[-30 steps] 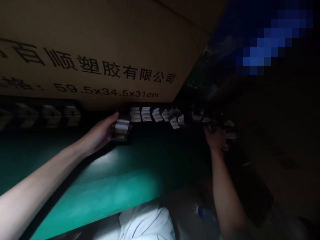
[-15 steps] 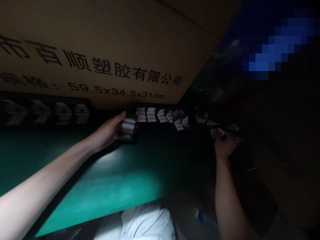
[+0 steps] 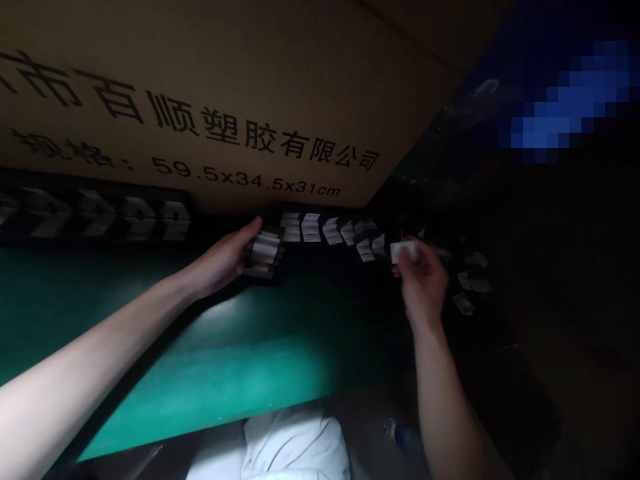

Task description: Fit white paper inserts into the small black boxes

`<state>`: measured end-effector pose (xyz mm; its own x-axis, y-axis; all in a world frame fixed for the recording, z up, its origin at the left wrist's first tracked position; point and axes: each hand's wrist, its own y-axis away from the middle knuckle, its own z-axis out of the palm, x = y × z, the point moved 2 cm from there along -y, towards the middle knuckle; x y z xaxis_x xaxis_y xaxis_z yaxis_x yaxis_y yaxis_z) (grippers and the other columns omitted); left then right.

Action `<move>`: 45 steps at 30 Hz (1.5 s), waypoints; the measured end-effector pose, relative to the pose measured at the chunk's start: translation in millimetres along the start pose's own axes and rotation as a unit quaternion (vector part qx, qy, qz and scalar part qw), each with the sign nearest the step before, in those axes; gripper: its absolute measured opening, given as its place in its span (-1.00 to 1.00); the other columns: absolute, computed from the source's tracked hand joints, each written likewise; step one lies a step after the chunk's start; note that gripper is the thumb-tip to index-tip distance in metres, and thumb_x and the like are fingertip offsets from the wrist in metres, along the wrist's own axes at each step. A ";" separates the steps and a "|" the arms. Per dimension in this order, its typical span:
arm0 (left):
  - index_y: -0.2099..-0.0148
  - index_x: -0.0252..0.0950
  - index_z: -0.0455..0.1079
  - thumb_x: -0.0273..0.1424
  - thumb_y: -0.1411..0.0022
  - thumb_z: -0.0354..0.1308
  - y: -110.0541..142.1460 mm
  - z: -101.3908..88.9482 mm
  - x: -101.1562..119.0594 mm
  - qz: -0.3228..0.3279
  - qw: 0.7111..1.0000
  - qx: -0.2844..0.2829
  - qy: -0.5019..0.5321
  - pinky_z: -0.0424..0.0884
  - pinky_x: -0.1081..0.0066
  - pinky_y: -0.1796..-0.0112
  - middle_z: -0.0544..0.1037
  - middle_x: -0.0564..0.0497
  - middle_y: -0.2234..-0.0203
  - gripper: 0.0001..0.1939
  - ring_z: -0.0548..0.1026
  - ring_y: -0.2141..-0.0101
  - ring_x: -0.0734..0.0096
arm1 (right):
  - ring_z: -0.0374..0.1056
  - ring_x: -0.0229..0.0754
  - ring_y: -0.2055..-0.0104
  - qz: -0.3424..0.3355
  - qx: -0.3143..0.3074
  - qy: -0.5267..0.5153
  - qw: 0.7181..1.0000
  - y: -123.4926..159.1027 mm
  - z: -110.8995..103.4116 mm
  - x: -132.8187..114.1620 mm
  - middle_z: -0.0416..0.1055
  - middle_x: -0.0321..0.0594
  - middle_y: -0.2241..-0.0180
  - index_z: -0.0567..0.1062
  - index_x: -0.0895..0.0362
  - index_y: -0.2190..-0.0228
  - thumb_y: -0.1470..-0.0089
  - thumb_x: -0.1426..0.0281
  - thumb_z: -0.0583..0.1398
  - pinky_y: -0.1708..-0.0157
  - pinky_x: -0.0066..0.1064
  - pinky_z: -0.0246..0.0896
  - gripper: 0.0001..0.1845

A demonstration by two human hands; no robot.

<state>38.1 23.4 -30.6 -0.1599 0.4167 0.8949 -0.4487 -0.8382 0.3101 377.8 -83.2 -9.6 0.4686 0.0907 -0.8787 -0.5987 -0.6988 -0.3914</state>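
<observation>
My left hand (image 3: 235, 257) is wrapped round a small dark box (image 3: 260, 270), which has a pale folded insert in it. Between the fingers of my right hand (image 3: 423, 280) is a small white folded card (image 3: 403, 252), lifted above the table. Several white folded inserts (image 3: 311, 228) stand in a row just beyond my left hand, in front of the carton. More loose white pieces (image 3: 473, 282) lie scattered to the right of my right hand, where the light is dim.
A large printed cardboard carton (image 3: 225, 80) stands along the back of the green table (image 3: 225, 353). At the far left is a row of dark open boxes with pale inserts (image 3: 135, 210). A bottle (image 3: 405, 437) is below the table's near edge. Dark cardboard fills the right side.
My right hand has moved left, away from the scattered pieces, with a white folded card in its fingers. My left hand still holds the dark box. The view has shifted slightly.
</observation>
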 end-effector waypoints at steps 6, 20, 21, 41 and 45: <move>0.03 -0.36 0.57 0.22 -0.26 0.16 -1.5 0.1 -0.1 0.020 1.000 0.012 -0.011 0.60 0.21 0.18 0.71 -0.22 0.20 -0.30 0.65 0.12 0.02 | 0.55 -0.24 0.38 -0.052 -0.276 -0.198 0.939 47.0 122.1 -53.5 0.58 -0.27 0.22 0.56 -0.04 0.00 -0.21 0.07 0.33 0.32 -0.36 0.59 -0.61; 0.00 -0.39 0.56 0.31 -0.22 0.09 -4.6 -8.4 -4.8 0.032 0.999 0.001 -0.012 0.63 0.22 0.15 0.70 -0.29 0.13 -0.18 0.66 0.08 0.03 | 0.56 -0.18 0.31 -0.089 -0.187 -0.170 0.963 58.8 164.7 -21.4 0.48 -0.11 0.04 0.35 -0.05 -0.21 -0.37 0.08 0.14 0.25 -0.30 0.55 -0.53; 0.00 -0.39 0.57 0.31 -0.21 0.09 -4.5 -8.4 -4.6 0.030 0.999 -0.002 -0.013 0.63 0.23 0.15 0.70 -0.29 0.13 -0.18 0.66 0.08 0.03 | 0.57 -0.18 0.31 -0.087 -0.190 -0.176 0.962 57.9 164.8 -22.0 0.48 -0.11 0.02 0.35 -0.06 -0.19 -0.37 0.09 0.14 0.25 -0.30 0.55 -0.55; -0.01 -0.38 0.58 0.29 -0.25 0.08 -1.3 -5.1 1.1 0.008 0.999 0.007 -0.035 0.62 0.27 0.15 0.71 -0.25 0.18 -0.19 0.67 0.09 0.06 | 0.54 -0.18 0.24 0.068 -0.221 -0.276 0.933 59.1 168.4 -31.8 0.54 -0.32 0.31 0.33 0.01 0.23 -0.04 0.14 0.40 0.19 -0.30 0.51 -0.58; 0.02 -0.37 0.60 0.29 -0.23 0.10 -1.4 -4.7 0.6 0.005 0.999 0.017 -0.027 0.62 0.28 0.16 0.71 -0.23 0.21 -0.21 0.67 0.10 0.05 | 0.53 -0.18 0.16 -0.006 -0.200 -0.230 0.952 58.6 166.4 -32.1 0.54 -0.26 0.20 0.40 0.01 0.16 -0.16 0.19 0.33 0.16 -0.33 0.51 -0.70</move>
<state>34.5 26.5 -31.9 -0.1153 0.3891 0.9140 -0.4166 -0.8542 0.3111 219.6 -8.9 -49.8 0.0840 0.3379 -0.9374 -0.2559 -0.9019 -0.3480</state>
